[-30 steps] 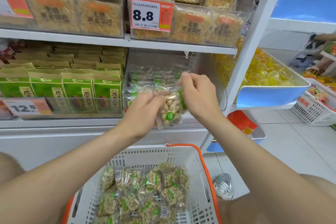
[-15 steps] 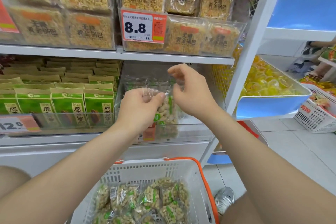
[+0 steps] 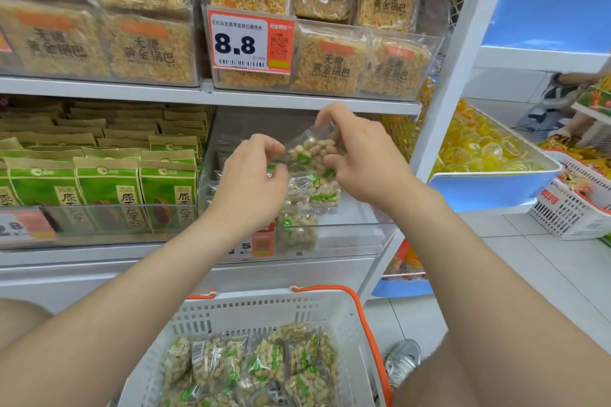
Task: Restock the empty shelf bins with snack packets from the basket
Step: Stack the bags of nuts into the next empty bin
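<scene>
- At the right end of the middle shelf: clear acrylic shelf bin (image 3: 357,231), open-topped. Its contents are mostly hidden behind the two raised hands.
- Item in hand: clear plastic snack packet of pale nuts with green label (image 3: 310,150), held up between both hands above the bin's interior.
- Left hand (image 3: 251,182): fingers curled, with thumb and fingertips pinching the packet's left edge.
- Right hand (image 3: 363,162): fingers curled round the packet's right and far edges. The packet sits at the fingertips, not in the palm.
- Beneath the grip: more packets of the same kind (image 3: 297,231) reach down toward the bin's near wall. Whether they are joined to the held one, gripped, or resting in the bin cannot be told.
- Stock remaining: white slotted plastic basket with orange handle (image 3: 264,301), near and below, with a layer of loose packets (image 3: 258,367) in its bottom.
- Neighbours: green paper seed bags (image 3: 109,188) in the bin to the left, and a blue tray of yellow jelly cups (image 3: 489,188) to the right.
- Risk, judged: a fingertip hold on slick film is light, so a lower packet could slip and drop outside the near wall, into the basket or onto the floor.
- Risk, judged: if released too near the front, packets may pile against the near wall and tip over its rim, leaving the far part unfilled.
</scene>
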